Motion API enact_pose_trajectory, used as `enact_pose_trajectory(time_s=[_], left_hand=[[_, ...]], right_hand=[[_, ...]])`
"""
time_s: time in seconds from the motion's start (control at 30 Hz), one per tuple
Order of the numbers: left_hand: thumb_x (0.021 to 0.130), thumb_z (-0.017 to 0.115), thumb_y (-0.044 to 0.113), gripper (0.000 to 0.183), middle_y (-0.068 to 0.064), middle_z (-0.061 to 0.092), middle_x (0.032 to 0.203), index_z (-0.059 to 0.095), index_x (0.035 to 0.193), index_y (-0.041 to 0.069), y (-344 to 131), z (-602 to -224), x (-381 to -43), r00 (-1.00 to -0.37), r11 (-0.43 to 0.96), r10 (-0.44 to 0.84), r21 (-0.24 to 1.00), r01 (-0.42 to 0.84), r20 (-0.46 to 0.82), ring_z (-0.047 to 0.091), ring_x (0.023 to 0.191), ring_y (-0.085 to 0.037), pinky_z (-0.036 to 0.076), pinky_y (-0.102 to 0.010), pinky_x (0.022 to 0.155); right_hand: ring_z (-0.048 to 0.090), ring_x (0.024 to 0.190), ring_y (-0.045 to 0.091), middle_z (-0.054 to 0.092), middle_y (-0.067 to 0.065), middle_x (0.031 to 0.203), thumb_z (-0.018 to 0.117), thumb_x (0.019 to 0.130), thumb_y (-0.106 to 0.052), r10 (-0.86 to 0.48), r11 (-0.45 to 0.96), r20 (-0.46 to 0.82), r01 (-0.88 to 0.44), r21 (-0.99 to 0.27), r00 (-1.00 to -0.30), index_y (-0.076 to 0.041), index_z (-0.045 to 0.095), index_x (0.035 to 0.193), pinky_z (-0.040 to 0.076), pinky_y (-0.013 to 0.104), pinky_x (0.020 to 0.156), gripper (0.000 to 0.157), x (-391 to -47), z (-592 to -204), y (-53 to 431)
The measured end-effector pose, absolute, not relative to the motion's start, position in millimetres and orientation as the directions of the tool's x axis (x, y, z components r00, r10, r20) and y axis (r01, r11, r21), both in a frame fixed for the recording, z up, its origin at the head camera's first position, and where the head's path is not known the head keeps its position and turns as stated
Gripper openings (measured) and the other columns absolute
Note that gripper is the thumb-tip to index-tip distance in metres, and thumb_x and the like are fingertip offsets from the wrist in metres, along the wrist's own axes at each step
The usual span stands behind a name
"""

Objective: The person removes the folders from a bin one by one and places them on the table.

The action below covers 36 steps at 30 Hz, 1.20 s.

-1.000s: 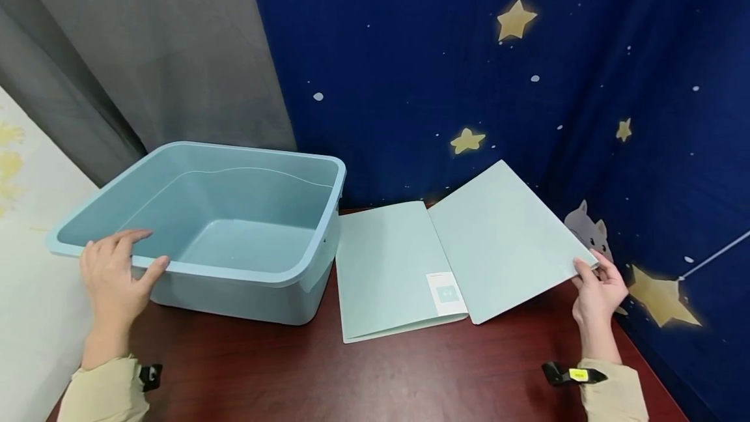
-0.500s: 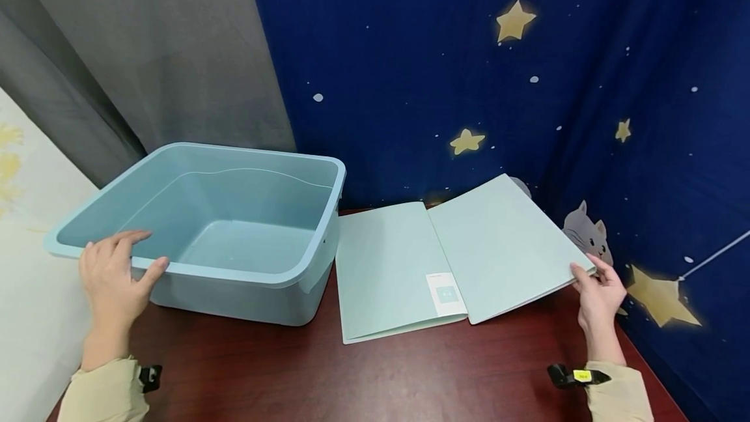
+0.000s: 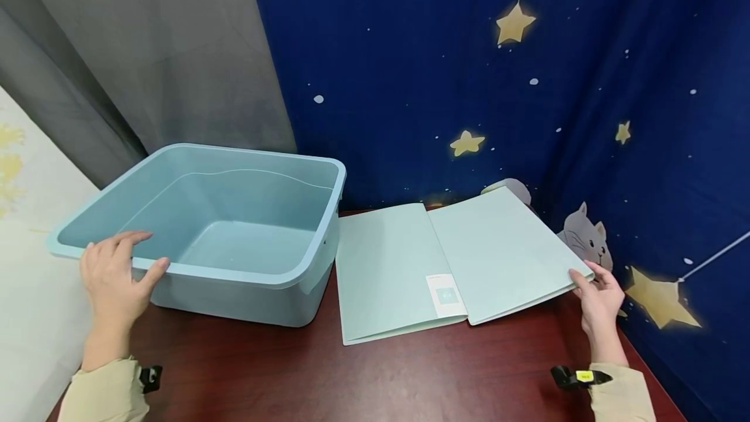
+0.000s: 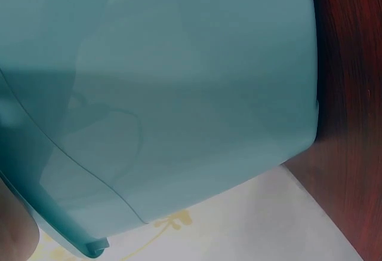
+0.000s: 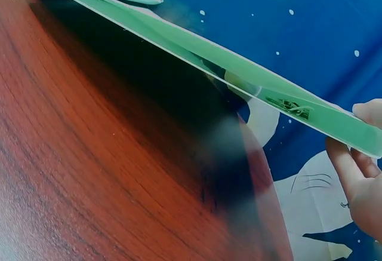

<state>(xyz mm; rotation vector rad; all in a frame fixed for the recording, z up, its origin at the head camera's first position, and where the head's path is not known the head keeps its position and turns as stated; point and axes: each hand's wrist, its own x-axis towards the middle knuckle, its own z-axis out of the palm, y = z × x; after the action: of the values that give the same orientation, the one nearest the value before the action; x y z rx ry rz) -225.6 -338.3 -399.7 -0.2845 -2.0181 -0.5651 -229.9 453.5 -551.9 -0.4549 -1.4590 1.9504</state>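
Note:
A pale green folder (image 3: 495, 256) lies spread on the table in the head view. Its left half rests flat with a white label (image 3: 445, 295) near the fold, while its right half slants up. My right hand (image 3: 600, 295) pinches the outer corner of that raised half, thumb on top and fingers below. The right wrist view shows the folder (image 5: 340, 126) edge-on between thumb and fingers. At the left stands a blue plastic tub (image 3: 234, 267). My left hand (image 3: 114, 275) holds its near rim, fingers over the inside and thumb outside. The left wrist view mostly shows the tub wall (image 4: 197, 111).
The reddish-brown wooden table (image 3: 375, 383) extends in front of both things. Behind hang a grey curtain (image 3: 176, 51) and a dark blue star-printed curtain (image 3: 398, 70). A white surface with yellow print (image 3: 35, 266) borders the left side.
The raised half of the folder has sunk lower, and my right hand has moved slightly down with its corner. The left hand and the tub have stayed in place.

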Motion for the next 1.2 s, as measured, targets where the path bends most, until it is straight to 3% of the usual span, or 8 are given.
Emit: enact_pose_trajectory(time_s=[0.53,0.73,0.9,1.07,1.17,1.2], left_hand=[[0.073,0.045,0.073,0.086,-0.028,0.058,0.098,0.063,0.097,-0.007,-337,-398,-227,-0.482,0.863,-0.051,0.282,0.42,0.875,0.045,0.088,-0.044,0.022,-0.053,0.075],[0.072,0.046,0.073,0.084,-0.027,0.058,0.097,0.063,0.098,-0.006,-338,-400,-227,-0.484,0.867,-0.04,0.271,0.418,0.874,0.045,0.087,-0.044,0.023,-0.053,0.074],[0.073,0.048,0.071,0.082,-0.027,0.058,0.097,0.063,0.098,-0.006,-338,-400,-227,-0.48,0.867,-0.033,0.264,0.422,0.877,0.045,0.087,-0.044,0.023,-0.054,0.073],[0.073,0.046,0.073,0.085,-0.028,0.058,0.097,0.063,0.097,-0.006,-338,-400,-227,-0.48,0.869,-0.037,0.265,0.418,0.876,0.045,0.087,-0.044,0.023,-0.054,0.074],[0.072,0.045,0.074,0.086,-0.027,0.058,0.096,0.063,0.097,-0.006,-338,-399,-228,-0.471,0.869,-0.037,0.26,0.42,0.881,0.045,0.087,-0.044,0.023,-0.054,0.073],[0.072,0.044,0.074,0.086,-0.028,0.058,0.096,0.063,0.097,-0.006,-338,-399,-228,-0.469,0.87,-0.035,0.258,0.42,0.883,0.045,0.086,-0.044,0.023,-0.054,0.073]], right_hand=[[0.058,0.066,0.004,0.059,-0.001,0.091,0.078,0.068,-0.011,0.726,-0.076,0.073,-0.185,-0.98,-0.683,-0.009,0.06,0.113,0.047,0.012,0.049,0.049,-227,-552,451],[0.056,0.063,-0.002,0.061,-0.011,0.08,0.077,0.07,-0.011,0.733,0.085,0.151,-0.13,-0.988,-0.663,-0.013,0.064,0.106,0.044,0.009,0.05,0.038,-221,-549,448],[0.05,0.061,-0.004,0.057,-0.021,0.075,0.073,0.074,-0.009,0.712,0.233,0.199,-0.041,-0.972,-0.673,-0.004,0.062,0.11,0.04,0.007,0.051,0.038,-206,-520,425],[0.042,0.053,-0.003,0.054,-0.023,0.071,0.072,0.076,-0.013,0.69,0.349,0.244,0.018,-0.937,-0.681,-0.005,0.062,0.109,0.032,0.021,0.039,0.035,-197,-505,414],[0.05,0.064,-0.007,0.06,-0.018,0.08,0.072,0.076,-0.017,0.682,0.396,0.278,0.023,-0.918,-0.676,-0.008,0.064,0.107,0.038,0.016,0.047,0.033,-198,-510,417],[0.055,0.072,-0.003,0.064,-0.013,0.086,0.071,0.077,-0.019,0.667,0.452,0.303,0.046,-0.891,-0.681,-0.006,0.063,0.108,0.041,0.015,0.056,0.034,-197,-508,416]])
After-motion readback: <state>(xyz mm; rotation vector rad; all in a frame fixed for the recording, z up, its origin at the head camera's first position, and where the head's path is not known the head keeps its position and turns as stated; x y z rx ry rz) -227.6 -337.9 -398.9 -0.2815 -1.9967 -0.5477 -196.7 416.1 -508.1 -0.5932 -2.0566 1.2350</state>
